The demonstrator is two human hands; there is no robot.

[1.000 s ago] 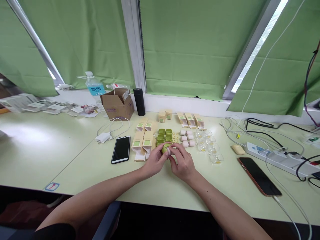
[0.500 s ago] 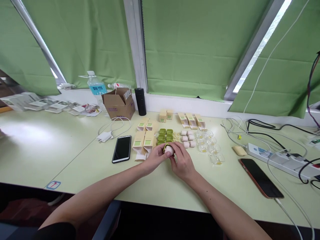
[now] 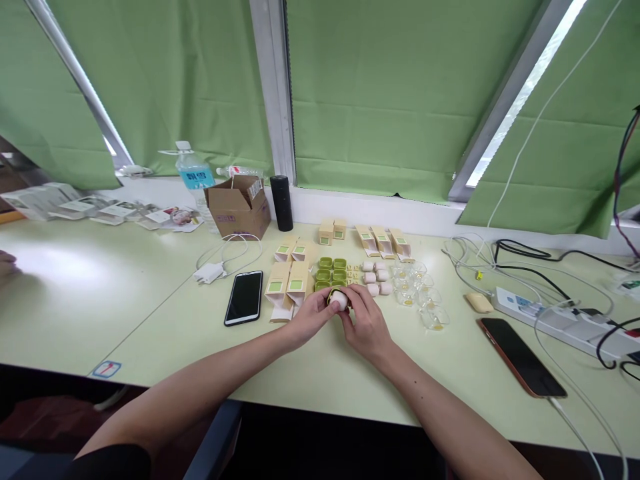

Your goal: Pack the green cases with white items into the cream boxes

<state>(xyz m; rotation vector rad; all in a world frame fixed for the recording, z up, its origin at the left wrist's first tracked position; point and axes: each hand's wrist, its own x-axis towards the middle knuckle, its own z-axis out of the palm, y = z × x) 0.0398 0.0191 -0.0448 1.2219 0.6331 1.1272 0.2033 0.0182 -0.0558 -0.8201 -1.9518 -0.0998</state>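
Observation:
Between my two hands is a small green container [image 3: 330,294] with a whitish rounded piece [image 3: 341,301] in it. My left hand [image 3: 315,316] grips it from the left, thumb against the whitish piece. From the right, the fingers of my right hand [image 3: 363,319] close on it and hide part of it. Just beyond stand several green square containers [image 3: 325,274] in two columns. Beside them lie tiny yellowish pieces [image 3: 353,268], then pale pink blocks [image 3: 370,277]. Further right are clear plastic covers [image 3: 434,316]. Open cardboard sleeves [image 3: 299,280] lie left of the green containers.
A black-screened phone [image 3: 244,298] lies left; another phone [image 3: 523,357] is charging at right, near a power strip [image 3: 545,317] and tangled cables. A brown carton [image 3: 237,212], a black cylinder [image 3: 281,203] and a water bottle [image 3: 194,175] stand behind. Another person's hand [image 3: 7,263] shows at the left edge.
The whitish piece and green container have turned slightly in my fingers; both my hands stay in nearly the same place. The other person's hand reaches further into view at the left edge.

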